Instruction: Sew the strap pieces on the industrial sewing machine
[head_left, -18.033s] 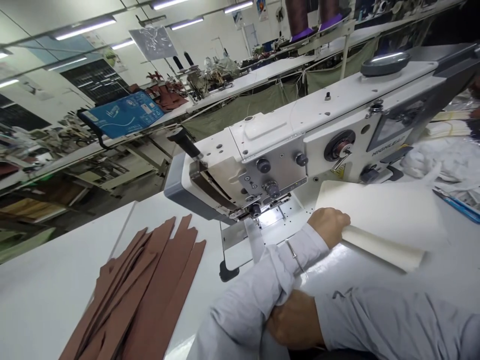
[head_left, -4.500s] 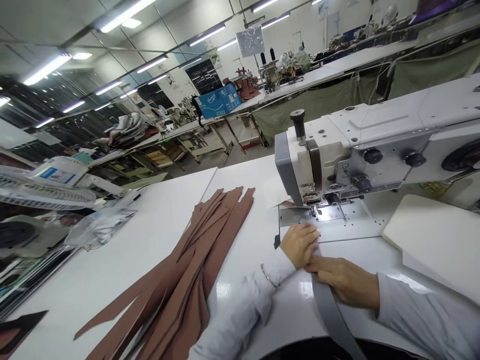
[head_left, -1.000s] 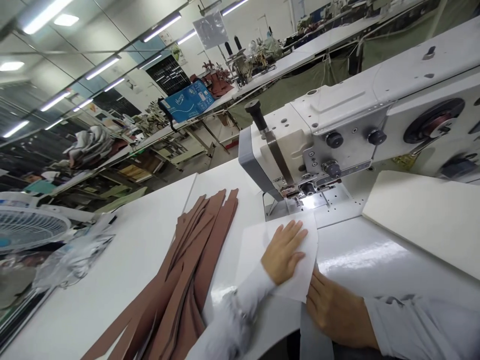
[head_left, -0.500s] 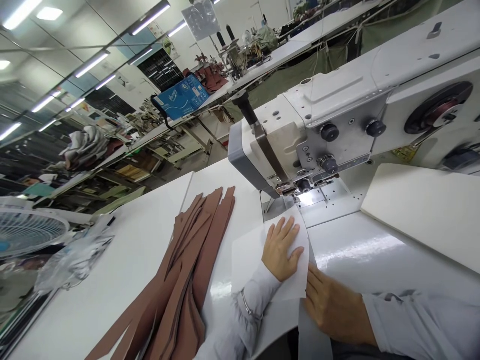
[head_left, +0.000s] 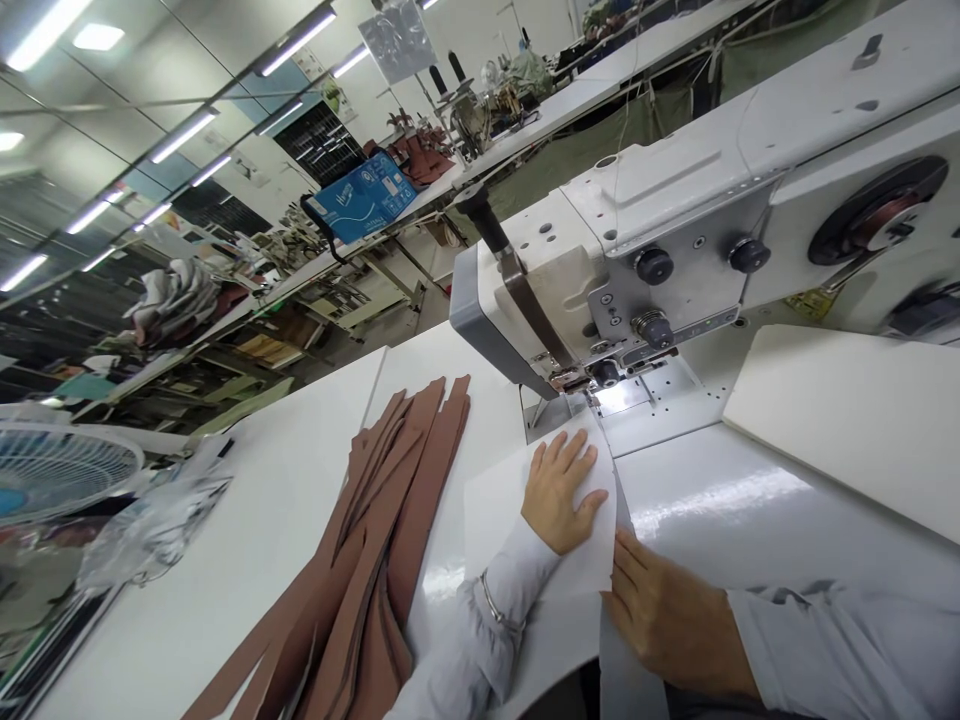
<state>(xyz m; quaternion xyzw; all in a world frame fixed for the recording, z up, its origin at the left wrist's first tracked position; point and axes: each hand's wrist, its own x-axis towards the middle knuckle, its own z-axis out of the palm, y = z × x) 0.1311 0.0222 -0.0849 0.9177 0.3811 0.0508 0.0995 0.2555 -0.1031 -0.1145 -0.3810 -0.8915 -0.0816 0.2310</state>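
A white sheet (head_left: pixel 495 510) lies on the table in front of the sewing machine (head_left: pixel 592 290), its far end at the presser foot (head_left: pixel 577 398). My left hand (head_left: pixel 559 495) rests flat on the sheet with fingers spread. Along the sheet's right edge, my right hand (head_left: pixel 667 610) has its fingers pressed together on a grey strip (head_left: pixel 626 665) that runs partly under the sheet and down toward my lap. The needle area is lit, but the stitching point is too small to make out. Left of the sheet lies a pile of long brown strips (head_left: pixel 375 520).
A thick cream-coloured board (head_left: pixel 840 420) lies on the right of the table. At the left edge are a fan (head_left: pixel 67 465) and clear plastic bags (head_left: pixel 150 530). Behind the machine, a blue box (head_left: pixel 364 200) stands on another workbench.
Very little differs. The white sheet and my left hand sit very slightly farther toward the machine, and the view has shifted a touch. My right hand keeps its place at the sheet's edge.
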